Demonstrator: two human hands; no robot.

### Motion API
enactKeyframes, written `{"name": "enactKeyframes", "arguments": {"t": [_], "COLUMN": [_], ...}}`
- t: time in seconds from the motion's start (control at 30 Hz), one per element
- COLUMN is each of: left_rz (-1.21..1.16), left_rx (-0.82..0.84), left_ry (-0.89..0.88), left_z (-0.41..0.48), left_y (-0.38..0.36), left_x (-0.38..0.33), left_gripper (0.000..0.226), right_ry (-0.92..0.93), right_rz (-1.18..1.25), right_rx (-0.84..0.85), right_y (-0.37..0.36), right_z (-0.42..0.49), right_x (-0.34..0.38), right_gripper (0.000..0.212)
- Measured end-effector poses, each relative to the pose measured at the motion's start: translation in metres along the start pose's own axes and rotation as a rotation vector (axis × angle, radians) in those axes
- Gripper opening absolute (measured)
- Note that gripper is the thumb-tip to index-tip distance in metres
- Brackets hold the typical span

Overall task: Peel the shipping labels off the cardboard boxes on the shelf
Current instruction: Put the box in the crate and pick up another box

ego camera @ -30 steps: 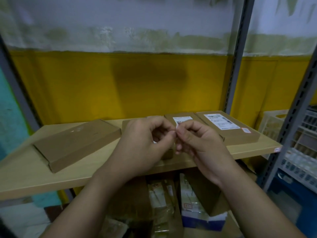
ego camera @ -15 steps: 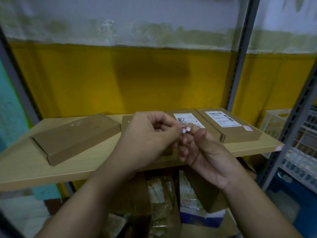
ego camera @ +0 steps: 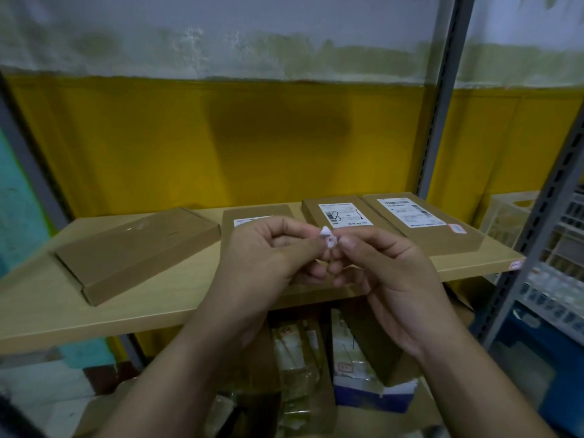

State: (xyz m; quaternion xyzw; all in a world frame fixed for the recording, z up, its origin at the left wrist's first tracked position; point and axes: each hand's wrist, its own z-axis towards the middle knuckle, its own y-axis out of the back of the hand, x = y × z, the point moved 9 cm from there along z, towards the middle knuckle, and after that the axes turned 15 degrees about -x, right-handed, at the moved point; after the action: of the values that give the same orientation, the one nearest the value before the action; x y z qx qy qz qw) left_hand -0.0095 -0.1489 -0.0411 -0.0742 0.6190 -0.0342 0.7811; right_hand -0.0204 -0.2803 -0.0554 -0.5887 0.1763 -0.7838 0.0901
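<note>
Head view: both hands are raised just in front of the shelf (ego camera: 63,314), over its front edge, and meet fingertip to fingertip. The left hand (ego camera: 268,257) and the right hand (ego camera: 388,273) share one sticker scrap (ego camera: 328,238), a small crumpled white piece with a red mark. Each grip is narrowed to a thumb-and-finger pinch on it, the other fingers curled in. The scrap is in the air and touches no box.

Four flat cardboard boxes lie on the shelf. The leftmost box (ego camera: 136,248) sits slanted toward the left end, and no label shows on its top. The second box (ego camera: 256,213), at the middle near the back edge, carries a white label (ego camera: 249,221) partly hidden behind the left hand. Just beside it is the third box (ego camera: 341,203) with a barcode label (ego camera: 343,214). The fourth box (ego camera: 423,235), at the right end, bears a printed label (ego camera: 410,211) and a small red-edged sticker (ego camera: 457,228) near its front corner.

The step in hand looks like wadding up a peeled piece; three labels seem left to do. Next, the scrap must come off the fingers, though it may cling. Then one hand should steady a box while a fingernail lifts a label corner and pulls low and slow, so the paper does not tear.
</note>
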Motion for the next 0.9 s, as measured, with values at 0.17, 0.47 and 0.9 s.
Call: {"name": "enactKeyframes", "arguments": {"t": [0.17, 0.47, 0.9], "left_rz": [-0.050, -0.108, -0.035], "left_rx": [-0.023, 0.083, 0.233], "left_ry": [0.045, 0.191, 0.398], "left_z": [0.001, -0.007, -0.013], "left_y": [0.001, -0.003, -0.009], "left_x": [0.011, 0.030, 0.046], "left_gripper": [0.014, 0.017, 0.032], "right_ry": [0.130, 0.113, 0.596], "right_rz": [-0.191, -0.297, -0.752], "right_rx": [-0.067, -0.101, -0.025], "right_y": [0.001, 0.008, 0.000], "right_z": [-0.004, -0.003, -0.017], "right_x": [0.010, 0.008, 0.027], "right_gripper": [0.020, 0.006, 0.009]}}
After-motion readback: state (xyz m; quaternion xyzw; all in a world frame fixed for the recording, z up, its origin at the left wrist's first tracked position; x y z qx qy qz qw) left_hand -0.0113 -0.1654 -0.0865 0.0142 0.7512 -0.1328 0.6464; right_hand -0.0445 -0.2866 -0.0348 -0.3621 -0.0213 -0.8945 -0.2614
